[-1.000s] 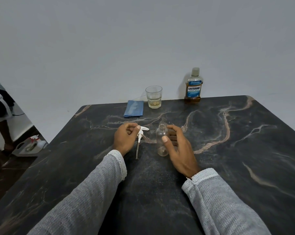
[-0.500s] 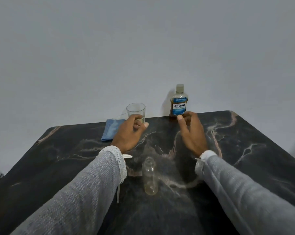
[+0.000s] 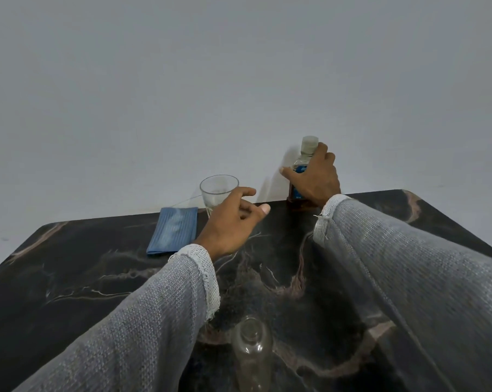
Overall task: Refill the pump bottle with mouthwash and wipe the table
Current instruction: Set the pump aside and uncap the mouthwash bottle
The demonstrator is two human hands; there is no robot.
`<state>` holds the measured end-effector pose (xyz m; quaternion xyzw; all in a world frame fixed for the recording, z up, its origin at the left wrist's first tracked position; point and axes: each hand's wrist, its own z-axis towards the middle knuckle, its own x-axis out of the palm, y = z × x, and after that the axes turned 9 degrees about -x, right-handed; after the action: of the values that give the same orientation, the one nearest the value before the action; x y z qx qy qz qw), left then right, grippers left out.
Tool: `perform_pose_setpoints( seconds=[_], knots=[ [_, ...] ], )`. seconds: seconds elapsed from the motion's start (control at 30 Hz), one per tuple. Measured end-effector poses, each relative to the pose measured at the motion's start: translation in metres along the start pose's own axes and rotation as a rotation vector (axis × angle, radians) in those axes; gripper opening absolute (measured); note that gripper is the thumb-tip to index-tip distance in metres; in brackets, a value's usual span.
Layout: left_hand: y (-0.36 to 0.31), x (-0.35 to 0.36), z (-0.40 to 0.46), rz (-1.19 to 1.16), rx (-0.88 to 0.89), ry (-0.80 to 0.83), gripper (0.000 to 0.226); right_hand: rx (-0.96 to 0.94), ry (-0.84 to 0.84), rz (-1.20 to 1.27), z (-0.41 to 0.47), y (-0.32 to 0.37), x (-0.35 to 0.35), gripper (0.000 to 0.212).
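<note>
The mouthwash bottle point(image 3: 305, 154), amber liquid with a blue label and a grey cap, stands at the table's far edge against the wall. My right hand point(image 3: 315, 179) is wrapped around its body. My left hand point(image 3: 233, 222) hovers with fingers spread just right of and in front of the drinking glass point(image 3: 218, 190), holding nothing. The small clear pump bottle point(image 3: 251, 352) stands uncapped near the bottom of the view, between my forearms. Its white pump head is hidden from view.
A folded blue cloth point(image 3: 174, 230) lies left of the glass on the dark marble table point(image 3: 69, 278). A plain wall rises right behind the table's far edge.
My right hand has reached further and closed around the mouthwash bottle. My left hand has moved slightly right, beside the glass. The view has shifted forward, so the pump bottle sits lower.
</note>
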<state>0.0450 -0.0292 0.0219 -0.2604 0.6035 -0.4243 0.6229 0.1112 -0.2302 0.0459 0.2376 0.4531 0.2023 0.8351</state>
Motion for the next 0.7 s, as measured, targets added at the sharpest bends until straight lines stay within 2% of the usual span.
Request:
perform_pose_setpoints(
  seconds=[0.13, 0.33, 0.7],
  knots=[
    [0.002, -0.002, -0.001, 0.000, -0.002, 0.022, 0.044, -0.009, -0.039, -0.010, 0.003, -0.002, 0.003, 0.076],
    [-0.003, -0.014, -0.016, -0.040, -0.030, 0.069, 0.032, -0.049, -0.051, 0.062, -0.017, 0.007, -0.017, 0.076],
    [-0.010, -0.045, -0.124, -0.226, -0.185, -0.020, 0.019, -0.133, -0.011, 0.119, -0.145, 0.044, -0.107, 0.074]
  ],
)
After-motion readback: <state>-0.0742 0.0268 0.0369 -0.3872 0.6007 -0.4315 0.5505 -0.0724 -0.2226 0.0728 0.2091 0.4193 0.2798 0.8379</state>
